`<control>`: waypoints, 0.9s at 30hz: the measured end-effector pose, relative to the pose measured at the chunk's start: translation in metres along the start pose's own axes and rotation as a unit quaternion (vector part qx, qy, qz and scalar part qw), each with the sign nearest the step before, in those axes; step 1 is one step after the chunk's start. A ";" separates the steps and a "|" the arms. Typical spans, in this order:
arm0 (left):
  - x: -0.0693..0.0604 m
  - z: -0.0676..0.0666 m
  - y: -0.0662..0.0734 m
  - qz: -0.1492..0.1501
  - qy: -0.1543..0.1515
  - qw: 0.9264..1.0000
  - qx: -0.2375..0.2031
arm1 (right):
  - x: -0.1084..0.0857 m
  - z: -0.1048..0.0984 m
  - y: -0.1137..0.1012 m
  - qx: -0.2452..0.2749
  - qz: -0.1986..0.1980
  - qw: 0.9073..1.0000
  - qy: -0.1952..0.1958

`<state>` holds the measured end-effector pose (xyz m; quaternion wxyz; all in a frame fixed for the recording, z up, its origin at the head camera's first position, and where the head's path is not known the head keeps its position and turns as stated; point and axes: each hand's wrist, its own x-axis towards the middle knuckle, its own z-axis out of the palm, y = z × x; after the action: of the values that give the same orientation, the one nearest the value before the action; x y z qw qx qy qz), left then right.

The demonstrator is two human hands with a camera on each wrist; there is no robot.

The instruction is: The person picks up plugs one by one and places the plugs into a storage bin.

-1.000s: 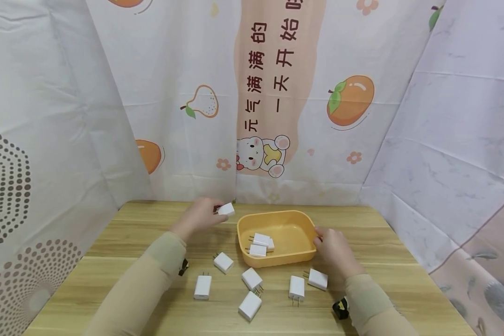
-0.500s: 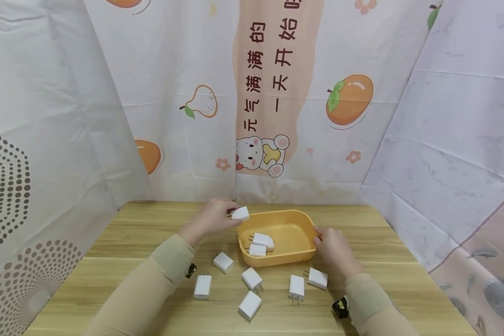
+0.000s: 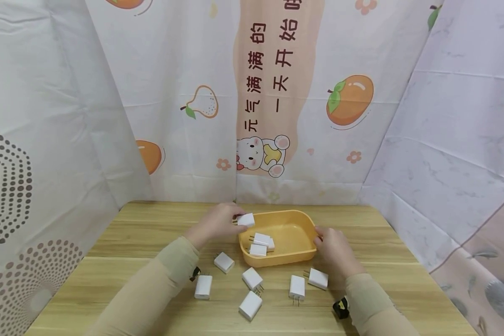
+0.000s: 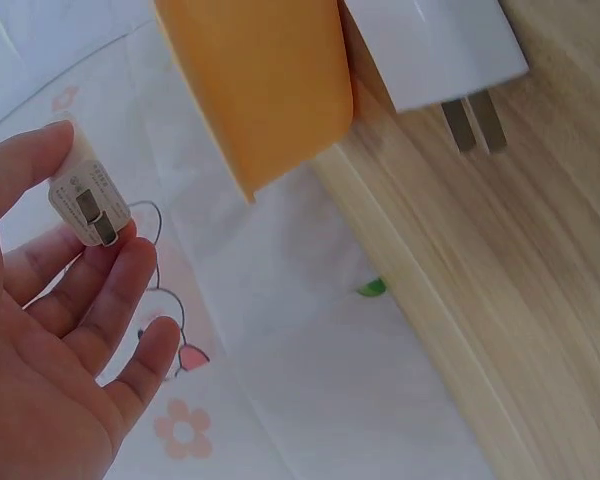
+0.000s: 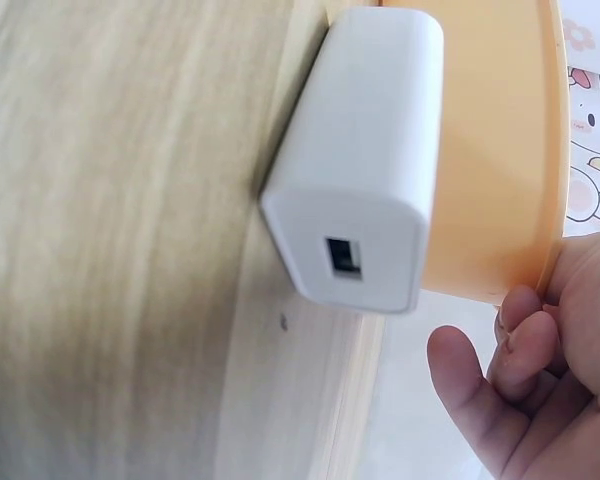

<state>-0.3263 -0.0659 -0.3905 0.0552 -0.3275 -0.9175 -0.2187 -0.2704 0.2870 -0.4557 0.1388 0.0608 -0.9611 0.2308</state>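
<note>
In the head view, the left hand (image 3: 218,221) pinches a white charger plug (image 3: 246,220) between thumb and fingers; its grip is narrow, set to the plug's own thickness. The plug is at the left end of a yellow-orange tray (image 3: 282,259), by the far left corner; whether it touches the rim I cannot tell. It is a small block with a plain, glossy white side up and its prong end toward the palm. The right hand (image 3: 335,245) holds the tray's right rim. Three similar plugs (image 3: 258,250) lie bunched inside the tray's left half, one partly hidden under another. Six loose plugs (image 3: 252,279) lie on the wood-grain worktop (image 3: 147,228) in front, prongs pointing various ways.

The left wrist view shows the prong end of the pinched plug: two flat metal blades and fine grey print, too small to read. The thumb presses one side, fingertips the other; the little finger stands clear. A white plug on the worktop shows two blades close up, beside the tray's wall.

In the right wrist view, the right grip is closed at the tray's edge. A plug in front has rounded edges and a dark rectangular port.
</note>
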 end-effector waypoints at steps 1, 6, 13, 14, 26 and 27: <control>0.001 0.002 0.001 0.002 -0.004 1.000 0.005 | 0.000 0.000 0.000 0.000 0.001 1.000 0.000; 0.003 0.010 0.009 0.015 -0.025 0.999 0.017 | 0.000 0.001 0.000 -0.001 0.004 1.000 0.000; 0.007 0.023 0.021 0.021 -0.049 0.998 0.036 | -0.001 0.000 -0.001 0.002 0.004 1.000 0.005; 0.008 0.025 0.023 0.026 -0.051 0.998 0.040 | -0.001 0.000 -0.001 0.006 0.006 1.000 0.002; 0.009 0.032 0.043 0.062 -0.069 0.992 0.081 | 0.000 0.001 0.000 0.008 0.002 1.000 0.003; 0.010 0.033 0.043 0.063 -0.070 0.992 0.085 | 0.000 0.001 0.000 0.008 0.002 1.000 0.004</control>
<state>-0.3054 -0.0161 -0.4014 0.0321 -0.3937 -0.9117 -0.1127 -0.2709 0.2870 -0.4566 0.1412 0.0591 -0.9588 0.2393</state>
